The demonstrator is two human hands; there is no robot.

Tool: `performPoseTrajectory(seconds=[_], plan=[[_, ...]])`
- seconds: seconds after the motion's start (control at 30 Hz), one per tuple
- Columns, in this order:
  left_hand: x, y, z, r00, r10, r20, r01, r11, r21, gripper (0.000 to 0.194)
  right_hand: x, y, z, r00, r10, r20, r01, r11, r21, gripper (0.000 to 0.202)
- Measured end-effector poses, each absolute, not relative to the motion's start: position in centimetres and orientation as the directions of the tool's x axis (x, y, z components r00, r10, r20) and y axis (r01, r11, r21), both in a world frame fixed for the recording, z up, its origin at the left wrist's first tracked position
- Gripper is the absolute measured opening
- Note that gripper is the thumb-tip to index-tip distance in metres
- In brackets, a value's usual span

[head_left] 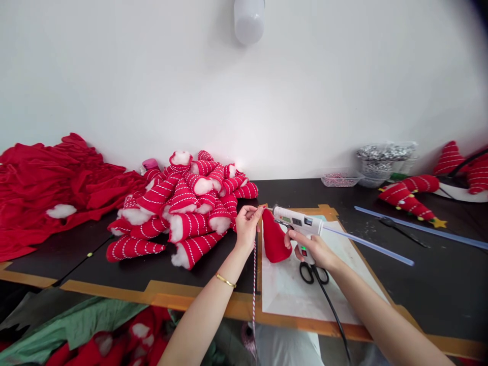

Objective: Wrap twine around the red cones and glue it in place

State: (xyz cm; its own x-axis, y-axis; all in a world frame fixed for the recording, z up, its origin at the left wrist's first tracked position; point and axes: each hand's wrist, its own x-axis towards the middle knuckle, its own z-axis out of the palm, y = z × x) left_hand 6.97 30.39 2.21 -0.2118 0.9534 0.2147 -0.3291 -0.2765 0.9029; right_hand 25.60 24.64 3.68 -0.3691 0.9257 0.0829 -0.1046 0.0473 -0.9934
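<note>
My right hand (311, 248) is wrapped round the handle of a white hot glue gun (295, 217), which has a green light lit on its grip. A long clear glue stick (369, 246) juts from its back. The nozzle is close to the tip of a plain red stuffed cone (274, 239). My left hand (247, 223) pinches at that tip, fingers closed. From these fingers a red-and-white twisted cord (254, 284) hangs down past the table edge. Under the gun lie black-handled scissors (307, 273) on a white sheet (280, 295).
Left of my hands is a heap of striped stuffed cones (194, 203), beside red fabric (61, 178). At the right lie another glue stick (419, 227), a dark thin tool (404, 232) and decorated cones (409, 195). Tubs (375, 165) stand near the wall. The gun's cable (331, 305) crosses the front edge.
</note>
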Motion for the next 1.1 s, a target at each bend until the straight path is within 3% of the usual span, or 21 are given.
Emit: performPoseTrajectory(seconds=[1.1], plan=[[7.00, 30.23, 2.32, -0.224, 0.953, 0.203, -0.352, -0.274, 0.895, 0.041, 25.67, 25.11, 2.92, -0.375, 0.919, 0.122, -0.095, 0.093, -0.991, 0.045]])
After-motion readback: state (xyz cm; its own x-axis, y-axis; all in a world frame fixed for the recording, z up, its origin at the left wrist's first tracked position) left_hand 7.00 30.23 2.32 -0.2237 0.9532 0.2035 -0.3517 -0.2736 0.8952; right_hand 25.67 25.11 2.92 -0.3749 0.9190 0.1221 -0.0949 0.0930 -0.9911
